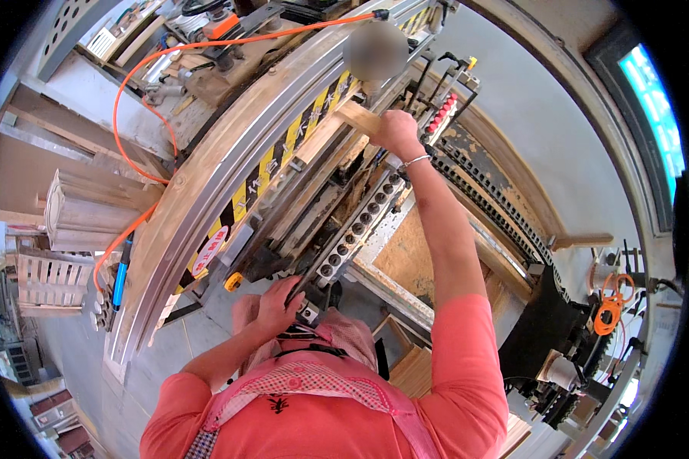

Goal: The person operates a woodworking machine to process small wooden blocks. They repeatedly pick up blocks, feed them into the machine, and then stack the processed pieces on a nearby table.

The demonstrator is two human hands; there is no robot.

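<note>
Wooden piece (pixel 358 118) sits in my right hand (pixel 398 134), which curls round one end of it, near the yellow-and-black striped band (pixel 278 153). My left hand (pixel 279 307) is by the perforated metal bar's (pixel 365 218) near end; I cannot tell its grip.

Two grips (pixel 398 132) — one held wood piece (pixel 357 118), one oval sticker (pixel 209 251).

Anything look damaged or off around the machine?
Mildly: the dark surface to the right of the right hand is blotched with tan, maybe worn coating or dust; can't tell which. Nothing else stands out.
</note>
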